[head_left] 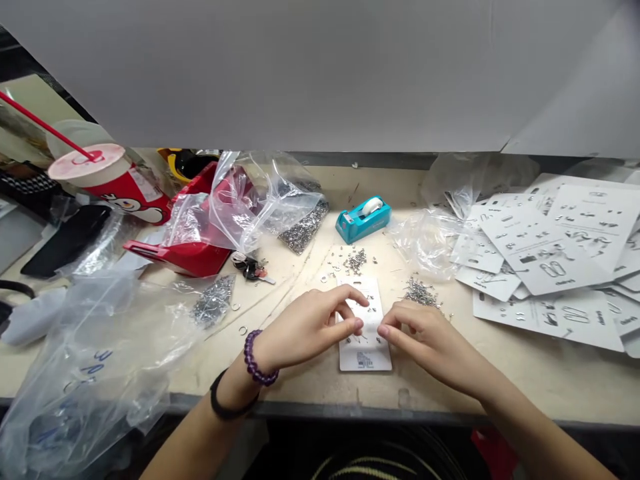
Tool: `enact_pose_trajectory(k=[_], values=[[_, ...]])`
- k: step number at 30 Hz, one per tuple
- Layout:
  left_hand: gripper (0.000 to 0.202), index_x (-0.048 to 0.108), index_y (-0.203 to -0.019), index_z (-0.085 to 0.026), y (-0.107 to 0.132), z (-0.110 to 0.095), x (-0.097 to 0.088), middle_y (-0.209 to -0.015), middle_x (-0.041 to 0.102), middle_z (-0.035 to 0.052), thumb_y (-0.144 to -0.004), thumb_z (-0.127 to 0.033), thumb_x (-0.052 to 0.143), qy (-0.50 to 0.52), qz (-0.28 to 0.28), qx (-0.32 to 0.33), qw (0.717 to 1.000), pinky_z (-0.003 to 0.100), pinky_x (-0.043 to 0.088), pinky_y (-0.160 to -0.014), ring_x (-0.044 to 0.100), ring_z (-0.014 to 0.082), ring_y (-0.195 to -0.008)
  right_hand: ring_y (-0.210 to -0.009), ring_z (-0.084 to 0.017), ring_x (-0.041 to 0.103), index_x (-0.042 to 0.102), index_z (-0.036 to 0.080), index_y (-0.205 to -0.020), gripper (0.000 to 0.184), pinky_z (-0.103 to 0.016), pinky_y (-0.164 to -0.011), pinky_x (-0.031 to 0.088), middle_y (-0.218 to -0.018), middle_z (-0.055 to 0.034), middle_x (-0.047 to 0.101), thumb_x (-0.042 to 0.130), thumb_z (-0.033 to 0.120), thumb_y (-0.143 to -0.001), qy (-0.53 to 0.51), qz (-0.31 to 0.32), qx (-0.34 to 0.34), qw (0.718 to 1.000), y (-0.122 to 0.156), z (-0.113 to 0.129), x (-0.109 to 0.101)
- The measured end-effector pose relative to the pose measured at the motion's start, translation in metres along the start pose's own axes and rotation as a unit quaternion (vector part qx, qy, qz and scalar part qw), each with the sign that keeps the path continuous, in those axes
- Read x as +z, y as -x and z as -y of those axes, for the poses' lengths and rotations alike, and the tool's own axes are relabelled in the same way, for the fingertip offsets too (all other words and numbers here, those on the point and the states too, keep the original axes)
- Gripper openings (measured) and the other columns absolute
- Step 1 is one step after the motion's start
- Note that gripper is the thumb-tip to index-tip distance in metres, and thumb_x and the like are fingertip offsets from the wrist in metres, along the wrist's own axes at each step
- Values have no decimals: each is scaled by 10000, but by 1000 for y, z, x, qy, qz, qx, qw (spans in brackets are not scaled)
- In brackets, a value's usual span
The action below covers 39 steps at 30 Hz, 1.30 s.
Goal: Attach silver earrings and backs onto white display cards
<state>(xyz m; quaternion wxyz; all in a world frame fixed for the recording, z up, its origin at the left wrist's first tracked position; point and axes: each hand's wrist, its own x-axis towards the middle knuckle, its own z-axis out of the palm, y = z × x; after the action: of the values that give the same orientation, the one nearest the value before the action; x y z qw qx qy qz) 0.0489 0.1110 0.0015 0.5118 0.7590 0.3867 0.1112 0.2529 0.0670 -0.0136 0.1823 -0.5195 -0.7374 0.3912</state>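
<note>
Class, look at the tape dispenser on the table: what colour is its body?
Tape dispenser: teal blue, best seen in the head view.

Left hand (313,325), right hand (427,337), fingers (349,293) curled, thumbs near each other

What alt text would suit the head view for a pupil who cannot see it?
A person's left hand and right hand bend their fingers over a white card on a table, metal bits beside it. Beyond it sits a blue tape dispenser; more cards lie piled at right, plastic bags and a red cup at left.
</note>
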Motion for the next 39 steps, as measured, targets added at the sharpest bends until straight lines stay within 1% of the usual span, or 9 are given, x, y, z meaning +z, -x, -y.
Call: enact_pose_trajectory(k=[5,8,14,16,18,22,26,29,39], values=[[299,515,-1055,-278,24,5,13,-930,665,0,-795,-423,492,-58,-101,-73,991,260,352,-549,517,122,-503,-697,-181,509,538,209,-694,233,-306,-608,375,-714,-36,570,447,328,-873,57,-96,17,994,11,0,13],[363,546,-1007,-261,34,10,27,-879,641,31,-747,-511,511,-130,-173,-137,967,277,327,-550,550,175,-597,-690,-174,499,531,212,-704,228,-301,-606,374,-700,-29,555,441,329,-878,41,-112,19,993,15,2,19],[435,504,-910,-220,26,11,56,-890,594,79,-613,-501,653,-152,-179,-166,958,341,366,-627,551,281,-818,-690,-161,492,520,207,-703,194,-287,-611,375,-711,-10,541,483,319,-857,-38,-72,46,996,18,1,30],[353,451,-887,-217,22,11,58,-875,587,60,-664,-419,637,-64,-155,-148,975,353,400,-655,556,250,-808,-688,-156,494,523,204,-701,210,-281,-616,385,-716,-10,533,475,333,-860,-92,-69,35,993,20,-2,30],[308,390,-897,-217,17,10,57,-880,588,47,-724,-378,587,120,-97,-125,980,332,445,-632,574,207,-779,-671,-150,492,530,200,-696,230,-274,-603,388,-709,-10,518,472,352,-859,-129,-70,17,989,20,-3,25],[381,329,-946,-200,-7,7,44,-945,595,63,-730,-349,606,393,-52,-93,913,260,494,-560,604,161,-762,-681,-146,488,544,196,-706,226,-276,-627,396,-728,-18,511,476,349,-857,-123,-117,-36,985,9,-1,3],[470,322,-1051,-188,-41,0,25,-968,612,70,-719,-289,640,412,-76,-24,908,281,519,-658,613,152,-808,-715,-150,481,575,199,-742,183,-272,-633,391,-765,-29,513,488,323,-846,-44,-172,-73,981,-18,2,-27],[562,274,-1161,-216,-56,0,19,-1062,588,76,-730,-283,629,424,-80,26,902,295,522,-707,606,151,-859,-632,-127,462,577,194,-751,205,-249,-563,367,-725,-14,524,472,339,-852,-26,-146,-64,987,-34,-1,-40],[489,328,-1101,-213,-55,11,38,-1212,495,109,-731,-352,617,429,-88,8,899,286,521,-732,535,204,-1036,-563,-105,442,593,187,-721,215,-224,-513,319,-640,14,546,476,318,-844,-36,-89,0,995,-36,-18,-27]])
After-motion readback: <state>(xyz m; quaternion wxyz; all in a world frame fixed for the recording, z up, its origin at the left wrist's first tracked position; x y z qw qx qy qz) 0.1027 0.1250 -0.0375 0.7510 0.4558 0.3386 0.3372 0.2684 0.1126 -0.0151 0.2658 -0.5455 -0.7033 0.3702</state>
